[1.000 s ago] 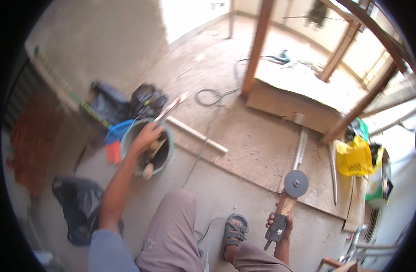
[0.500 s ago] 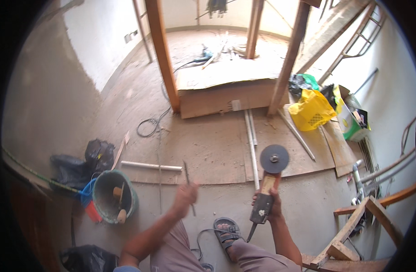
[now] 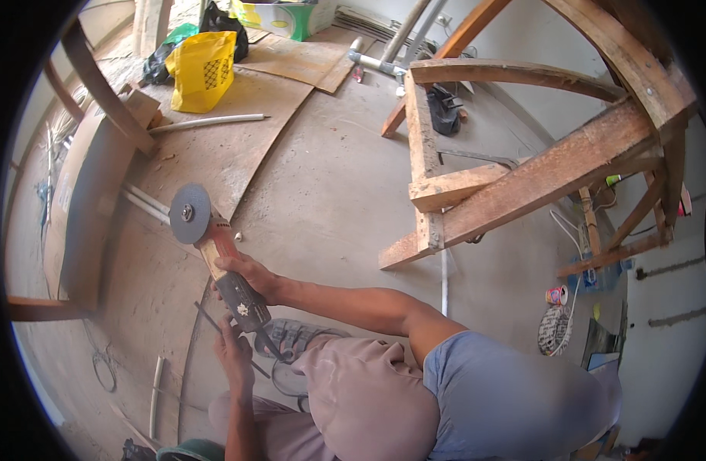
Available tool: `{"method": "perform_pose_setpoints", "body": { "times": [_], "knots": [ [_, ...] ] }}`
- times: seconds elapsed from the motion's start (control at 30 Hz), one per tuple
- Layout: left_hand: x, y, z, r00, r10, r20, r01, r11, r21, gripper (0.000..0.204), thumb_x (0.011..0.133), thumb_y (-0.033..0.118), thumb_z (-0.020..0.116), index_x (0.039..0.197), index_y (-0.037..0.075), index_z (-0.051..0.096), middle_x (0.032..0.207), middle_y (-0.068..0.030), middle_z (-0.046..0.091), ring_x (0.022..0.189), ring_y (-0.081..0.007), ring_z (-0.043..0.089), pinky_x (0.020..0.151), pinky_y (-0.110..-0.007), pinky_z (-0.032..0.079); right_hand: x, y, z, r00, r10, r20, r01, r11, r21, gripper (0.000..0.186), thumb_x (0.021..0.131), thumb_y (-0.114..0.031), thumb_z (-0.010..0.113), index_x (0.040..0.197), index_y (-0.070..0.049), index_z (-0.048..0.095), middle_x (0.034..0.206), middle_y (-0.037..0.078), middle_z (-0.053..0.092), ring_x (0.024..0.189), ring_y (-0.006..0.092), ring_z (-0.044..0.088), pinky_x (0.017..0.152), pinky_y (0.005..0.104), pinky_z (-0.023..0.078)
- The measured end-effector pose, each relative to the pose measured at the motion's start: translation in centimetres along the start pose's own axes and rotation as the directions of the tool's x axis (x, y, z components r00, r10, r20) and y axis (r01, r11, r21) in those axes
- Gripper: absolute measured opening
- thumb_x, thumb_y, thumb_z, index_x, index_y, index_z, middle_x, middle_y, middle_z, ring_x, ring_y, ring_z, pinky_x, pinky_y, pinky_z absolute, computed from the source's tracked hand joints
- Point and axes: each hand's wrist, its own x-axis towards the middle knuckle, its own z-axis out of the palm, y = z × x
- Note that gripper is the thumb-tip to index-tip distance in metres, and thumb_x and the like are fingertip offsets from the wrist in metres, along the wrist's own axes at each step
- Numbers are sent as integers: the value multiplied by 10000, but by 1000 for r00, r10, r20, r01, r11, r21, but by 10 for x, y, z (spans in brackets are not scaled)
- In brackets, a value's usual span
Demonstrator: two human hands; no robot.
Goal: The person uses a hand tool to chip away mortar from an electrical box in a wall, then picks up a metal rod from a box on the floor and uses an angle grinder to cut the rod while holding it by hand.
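Note:
An angle grinder (image 3: pixel 241 298) with a round dark cutting disc (image 3: pixel 203 201) is in my right hand (image 3: pixel 254 278), its fingers wrapped round the body behind the head. The disc points up and to the left, over the floor, and looks blurless. Close below the grinder's rear end, my left hand (image 3: pixel 233 352) is closed on a thin dark rod (image 3: pixel 206 313), which slants down to the right past the fingers. The grinder's cord (image 3: pixel 267 347) runs down beside my sandalled foot (image 3: pixel 295 338).
A wooden frame (image 3: pixel 522 184) of nailed beams stands at the right. A yellow bag (image 3: pixel 203 73) lies at the back left near a cardboard box (image 3: pixel 88 203). White pipes (image 3: pixel 157 392) lie on the floor. A coiled cable (image 3: pixel 553 330) is at the far right.
The view has swung to the right, bringing the wooden frame into the middle. My left hand with the rod has come close to the grinder, which stays in my right hand.

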Motion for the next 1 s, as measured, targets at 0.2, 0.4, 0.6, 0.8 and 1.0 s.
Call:
{"method": "perform_pose_setpoints", "body": {
  "times": [0.2, 0.4, 0.6, 0.8, 1.0],
  "knots": [
    [12, -9, 19, 985, 81, 151, -106, 981, 163, 348, 918, 407, 608, 1008, 79, 531, 653, 67, 438, 467, -10, 320, 401, -210, 230, -3, -17, -9, 993, -119, -26, 118, 993, -14, 412, 875, -405, 602, 1066, -52, 505, 808, 68, 627, 624, 115, 618, 547, 242, 516],
    [15, -7, 59, 970, 147, 196, -169, 980, 103, 357, 915, 301, 617, 1103, 6, 548, 867, -46, 589, 639, -109, 531, 579, -252, 434, -22, -23, -27, 977, -195, -85, 189, 979, -80, 393, 899, -411, 575, 1088, -69, 535, 840, 30, 610, 653, 81, 573, 570, 228, 472],
    [7, 17, 78, 966, 106, 237, -129, 988, 87, 469, 843, 273, 699, 1128, -57, 527, 945, -122, 625, 829, -190, 627, 759, -315, 514, -37, -30, -35, 982, -142, -121, 142, 990, -8, 448, 902, -467, 555, 1056, -47, 564, 866, 49, 641, 715, 99, 617, 630, 233, 503],
    [5, 28, 76, 959, 96, 266, -119, 990, 72, 457, 828, 316, 705, 1055, -58, 576, 903, -101, 633, 807, -169, 611, 753, -304, 500, -43, -39, -34, 980, -159, -123, 150, 985, -81, 486, 897, -467, 579, 1110, -32, 543, 925, 81, 651, 769, 128, 643, 684, 260, 534],
    [9, 24, 53, 973, 49, 225, -85, 985, 153, 503, 805, 376, 711, 1070, -37, 598, 901, -77, 649, 807, -143, 600, 752, -295, 481, -32, -36, -25, 997, -75, -11, 74, 997, -26, 499, 937, -482, 495, 1130, -22, 525, 968, 91, 632, 853, 156, 642, 788, 300, 531]
  ]
}}
